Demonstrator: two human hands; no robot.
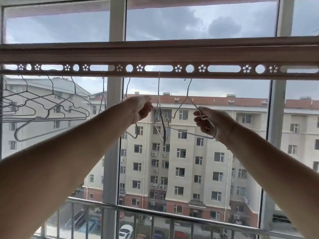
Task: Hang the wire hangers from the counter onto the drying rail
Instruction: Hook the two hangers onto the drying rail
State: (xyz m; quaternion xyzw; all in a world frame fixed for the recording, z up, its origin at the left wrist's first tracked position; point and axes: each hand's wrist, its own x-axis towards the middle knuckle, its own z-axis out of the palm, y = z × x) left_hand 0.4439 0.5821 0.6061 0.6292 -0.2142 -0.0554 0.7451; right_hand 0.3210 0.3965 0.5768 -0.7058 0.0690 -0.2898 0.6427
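A glazed balcony window (115,118) is faced, with pale apartment blocks (189,161) and a clouded sky (172,23) beyond. Across the top runs a pale, perforated metal drying rail (158,57), pierced with holes, slots and flower cut-outs. At the far left a cluster of thin grey wire hangers (49,111) is already hung. The left hand (140,109) is closed round the shoulder of one grey wire hanger (127,88). The right hand (210,123) grips the shoulder of a second wire hanger (188,89), whose hook lies at a round hole (189,69). Whether it is fully seated cannot be told. The hook should be confirmed through the hole before the grip is eased, and the wire steadied against swinging.
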